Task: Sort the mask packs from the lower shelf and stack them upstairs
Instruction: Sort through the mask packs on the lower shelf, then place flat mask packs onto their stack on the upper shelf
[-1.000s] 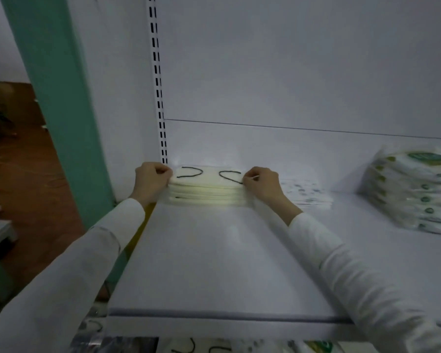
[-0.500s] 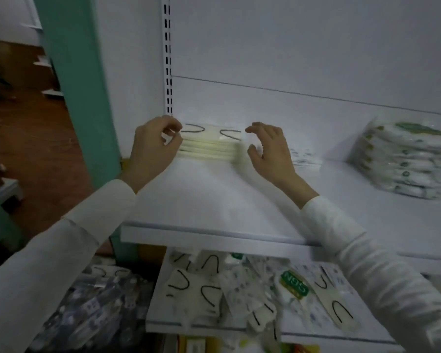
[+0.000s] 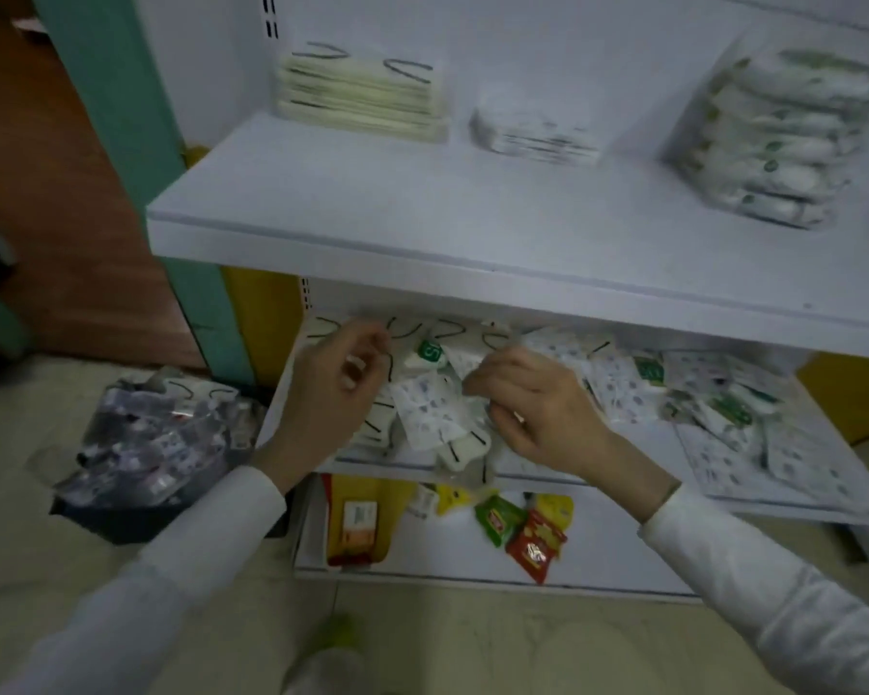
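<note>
On lower shelf [image 3: 773, 504], mask packs [image 3: 427, 413] beneath left hand [image 3: 322, 393], right hand [image 3: 538, 408]; grip unclear.

A white metal shelving unit [image 3: 472, 233] is standing beside a teal-green square pillar [image 3: 121, 117]; reddish-brown wooden flooring [image 3: 46, 193] is meeting pale beige flooring [image 3: 16, 494] under dim light.

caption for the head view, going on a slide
Left hand and right hand among loose mask packs on the lower shelf, sorted stacks on the upper shelf

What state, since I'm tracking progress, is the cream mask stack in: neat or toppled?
Neat: the cream stack lies flat and squared at the upper shelf's back left, edges roughly aligned.
</note>
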A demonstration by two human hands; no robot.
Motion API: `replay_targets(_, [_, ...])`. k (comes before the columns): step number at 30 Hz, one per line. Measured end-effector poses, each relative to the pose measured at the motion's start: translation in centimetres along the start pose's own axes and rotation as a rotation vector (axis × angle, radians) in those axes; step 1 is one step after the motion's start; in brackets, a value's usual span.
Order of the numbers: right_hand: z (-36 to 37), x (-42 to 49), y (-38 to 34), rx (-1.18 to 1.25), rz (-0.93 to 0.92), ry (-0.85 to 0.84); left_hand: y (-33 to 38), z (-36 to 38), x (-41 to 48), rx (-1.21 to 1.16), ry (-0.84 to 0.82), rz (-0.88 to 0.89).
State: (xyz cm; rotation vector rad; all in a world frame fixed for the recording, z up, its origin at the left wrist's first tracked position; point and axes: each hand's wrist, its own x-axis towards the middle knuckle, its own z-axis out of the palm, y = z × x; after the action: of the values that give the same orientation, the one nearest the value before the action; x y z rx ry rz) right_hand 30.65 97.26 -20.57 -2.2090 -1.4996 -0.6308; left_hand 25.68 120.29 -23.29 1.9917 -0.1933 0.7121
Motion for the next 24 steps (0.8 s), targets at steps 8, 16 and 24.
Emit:
replay_targets(8, [12.9, -8.2, 3.9, 0.09, 0.614, -0.472, -10.2, 3.6, -8.7, 0.113, -0.167, -0.426])
replay_targets(16, [22.8, -5.9, 9.1, 0.003, 1.132, -0.631, -15.6, 4.8, -9.5, 0.131, -0.299, -0.548])
replay_targets(24, [27.0, -4.8, 8.0, -0.146, 1.397, -0.577, -17.8, 5.0, -10.1, 0.146, -0.385, -0.445])
